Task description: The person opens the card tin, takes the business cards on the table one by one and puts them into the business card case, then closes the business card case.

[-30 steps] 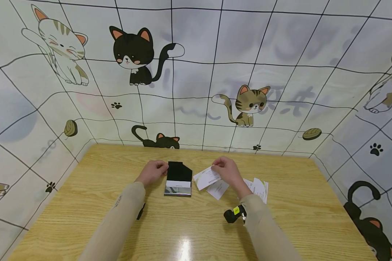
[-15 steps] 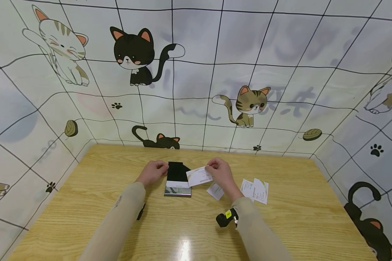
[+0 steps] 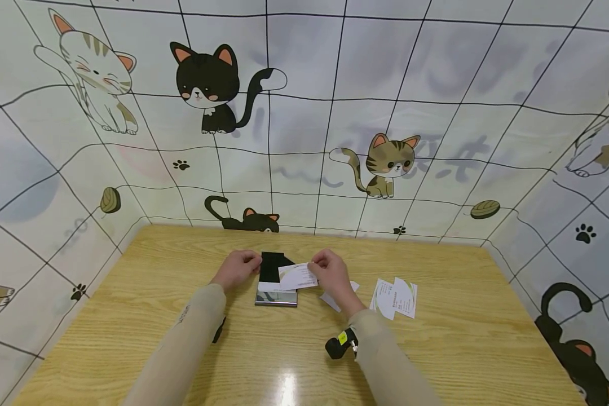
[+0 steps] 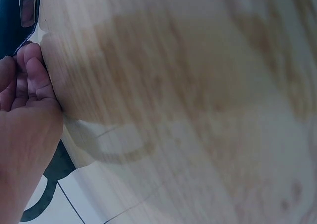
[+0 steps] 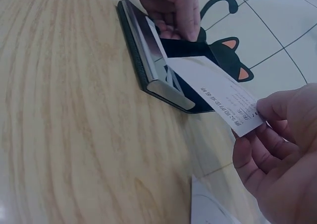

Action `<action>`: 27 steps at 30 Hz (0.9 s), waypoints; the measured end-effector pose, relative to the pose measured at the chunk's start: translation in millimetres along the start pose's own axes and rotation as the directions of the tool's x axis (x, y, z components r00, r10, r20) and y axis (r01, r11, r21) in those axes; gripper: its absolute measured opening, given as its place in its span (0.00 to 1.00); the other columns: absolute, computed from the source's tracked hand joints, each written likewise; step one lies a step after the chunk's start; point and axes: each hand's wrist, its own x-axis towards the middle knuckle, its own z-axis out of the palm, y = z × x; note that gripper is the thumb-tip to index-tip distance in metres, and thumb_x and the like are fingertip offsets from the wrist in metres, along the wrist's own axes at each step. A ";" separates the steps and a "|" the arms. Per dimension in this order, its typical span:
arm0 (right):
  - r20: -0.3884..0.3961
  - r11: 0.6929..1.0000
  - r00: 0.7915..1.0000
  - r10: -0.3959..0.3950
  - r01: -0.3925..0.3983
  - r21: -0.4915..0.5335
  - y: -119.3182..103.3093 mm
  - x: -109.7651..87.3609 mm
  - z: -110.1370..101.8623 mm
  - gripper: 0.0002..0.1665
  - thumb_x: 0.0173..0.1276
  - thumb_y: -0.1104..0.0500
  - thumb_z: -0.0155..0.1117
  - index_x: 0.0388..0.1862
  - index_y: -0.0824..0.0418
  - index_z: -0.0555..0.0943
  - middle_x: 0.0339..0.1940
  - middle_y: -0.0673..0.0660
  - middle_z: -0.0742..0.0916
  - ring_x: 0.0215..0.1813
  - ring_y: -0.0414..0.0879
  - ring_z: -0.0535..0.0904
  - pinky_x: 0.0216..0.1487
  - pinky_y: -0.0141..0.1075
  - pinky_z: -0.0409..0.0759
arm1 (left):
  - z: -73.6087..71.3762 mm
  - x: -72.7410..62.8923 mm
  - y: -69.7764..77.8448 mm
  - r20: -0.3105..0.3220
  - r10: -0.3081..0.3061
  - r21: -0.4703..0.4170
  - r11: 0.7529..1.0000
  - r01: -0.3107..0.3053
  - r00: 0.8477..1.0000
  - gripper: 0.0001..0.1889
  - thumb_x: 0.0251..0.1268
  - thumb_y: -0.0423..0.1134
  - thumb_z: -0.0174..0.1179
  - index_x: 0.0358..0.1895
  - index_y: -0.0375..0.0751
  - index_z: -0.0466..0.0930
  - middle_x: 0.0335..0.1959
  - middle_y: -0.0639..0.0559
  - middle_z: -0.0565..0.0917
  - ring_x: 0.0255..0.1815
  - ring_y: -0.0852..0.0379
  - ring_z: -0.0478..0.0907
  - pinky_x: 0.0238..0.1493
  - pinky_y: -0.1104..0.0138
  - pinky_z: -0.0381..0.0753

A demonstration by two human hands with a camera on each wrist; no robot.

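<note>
A business card case (image 3: pixel 279 300) lies opened on the table, its black flap (image 3: pixel 270 264) folded out toward the wall and its mirror-like metal box nearer me. My left hand (image 3: pixel 237 269) pinches the left edge of that flap. Between the thumb and fingers of my right hand (image 3: pixel 333 276) is a white business card (image 3: pixel 298 276), printed with green and dark text. The card slants over the case, and in the right wrist view its far end (image 5: pixel 185 63) reaches the box's opening. A strip of white card shows inside the box.
One more card (image 3: pixel 331 302) lies partly under my right hand. Two overlapping cards (image 3: pixel 405 296) rest farther right on the wooden table (image 3: pixel 462 338). A cat-patterned cloth (image 3: pixel 304 124) hangs along the table's far edge and sides. Each wrist wears a small black camera (image 3: pixel 337 347).
My right hand has carried its card leftward from beside the case to over it, levelling the card out. My left hand and the case have stayed in place.
</note>
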 end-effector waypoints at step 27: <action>-0.002 0.996 0.999 -0.051 0.050 -0.077 2.7 -0.6 34.3 0.04 0.70 0.62 0.70 0.35 0.60 0.82 0.32 0.53 0.84 0.35 0.44 0.76 0.40 0.37 0.75 | -0.2 0.3 0.7 -0.002 0.000 0.017 1.000 0.000 1.000 0.11 0.81 0.37 0.55 0.40 0.38 0.86 0.30 0.52 0.84 0.37 0.57 0.77 0.49 0.62 0.73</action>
